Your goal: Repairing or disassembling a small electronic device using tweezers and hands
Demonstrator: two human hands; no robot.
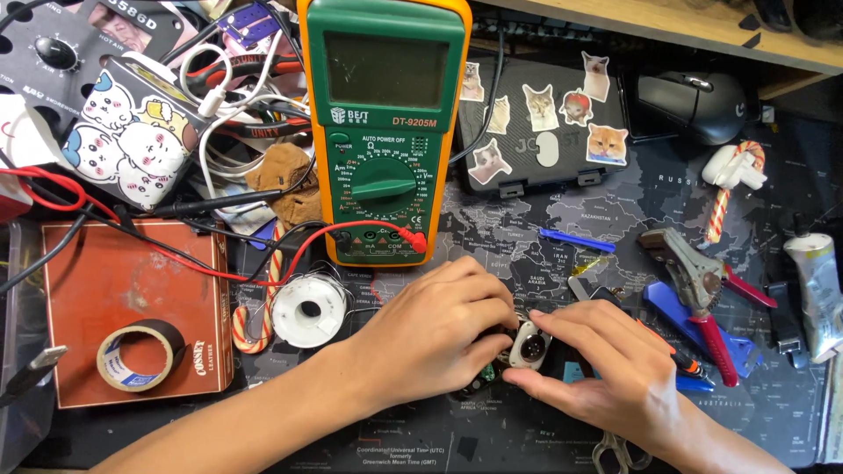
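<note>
1. A person's left hand (439, 329) and right hand (606, 369) meet at the front-centre of a cluttered table (527, 439), over a dark world-map mat (544, 237).
2. Between them sits a small pale round connector (529, 345) w/ dark pins in its face. Left fingers (492, 298) curl over its left side; right thumb and fingers (571, 320) pinch it from the right and below. Both hands touch it.
3. Just behind the left hand stands a green-and-orange multimeter (384, 123), dial pointing left, w/ a red lead (290, 254) plugged into its base.
4. Left of the hands: a white solder spool (308, 309), touching a red-and-white striped cane (250, 325).
5. Further left, a brown box (114, 281) carries a roll of tape (140, 354).
6. Right of the hands: red-handled wire strippers (698, 290) and blue-handled pliers (685, 316), partly under the right hand.
7. Behind, a black case (540, 123) covered in cat stickers, and a black mouse (694, 105) top right.
</note>
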